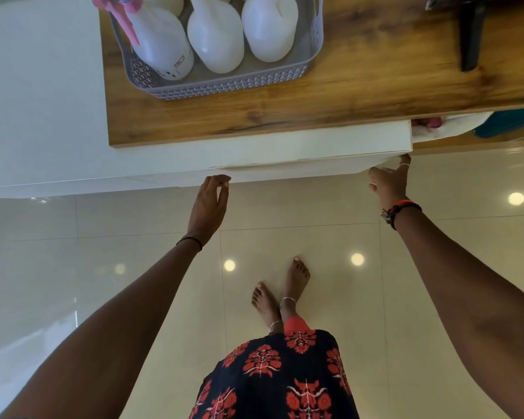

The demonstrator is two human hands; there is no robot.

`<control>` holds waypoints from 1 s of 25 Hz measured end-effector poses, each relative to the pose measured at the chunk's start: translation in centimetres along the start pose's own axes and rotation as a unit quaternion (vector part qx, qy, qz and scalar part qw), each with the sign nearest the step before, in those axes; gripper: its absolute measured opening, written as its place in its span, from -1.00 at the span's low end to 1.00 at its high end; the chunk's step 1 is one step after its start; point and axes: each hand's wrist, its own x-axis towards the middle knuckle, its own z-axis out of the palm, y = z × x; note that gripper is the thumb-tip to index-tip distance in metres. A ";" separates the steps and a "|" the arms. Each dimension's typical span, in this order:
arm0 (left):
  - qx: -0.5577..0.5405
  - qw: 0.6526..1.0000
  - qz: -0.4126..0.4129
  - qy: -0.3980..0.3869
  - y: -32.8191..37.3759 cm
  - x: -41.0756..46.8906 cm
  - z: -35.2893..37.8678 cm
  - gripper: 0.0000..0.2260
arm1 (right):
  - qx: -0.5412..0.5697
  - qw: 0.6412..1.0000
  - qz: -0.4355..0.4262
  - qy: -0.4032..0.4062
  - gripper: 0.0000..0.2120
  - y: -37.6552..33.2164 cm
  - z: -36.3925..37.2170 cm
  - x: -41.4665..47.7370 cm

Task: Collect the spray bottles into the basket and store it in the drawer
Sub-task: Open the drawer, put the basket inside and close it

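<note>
A grey perforated basket [224,86] stands on the wooden counter top [360,86] and holds several white spray bottles; the left one [161,46] has a pink trigger, and two more [215,40] [270,28] stand beside it. Below the counter edge is a white drawer front [285,149]. My left hand [209,204] hovers just under the drawer's lower edge with fingers curled and holds nothing. My right hand [389,182] touches the drawer front's right lower corner with its fingertips.
To the right of the drawer an open compartment shows white and teal cloth [496,125]. A black stand [471,34] rises from the counter at the right. A white surface [40,95] lies to the left. Glossy tiled floor [436,267] and my bare feet are below.
</note>
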 end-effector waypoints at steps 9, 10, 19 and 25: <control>-0.006 1.000 0.015 0.008 0.5 0.3 0.6 -0.78 | -0.033 0.998 -0.044 0.025 -0.19 0.6 -0.5 0.6; -0.007 1.000 0.018 0.010 0.6 0.3 0.7 -0.78 | -0.046 0.997 -0.051 0.025 -0.18 0.8 -0.5 0.7; 0.116 0.989 0.094 -0.001 0.9 -1.1 1.1 -0.73 | -0.147 0.986 -0.076 0.022 -0.25 1.8 -2.7 0.1; 0.269 0.957 0.091 -0.063 1.0 -2.5 1.4 -0.52 | -0.312 0.919 -0.188 0.150 -0.39 2.3 -1.3 -4.3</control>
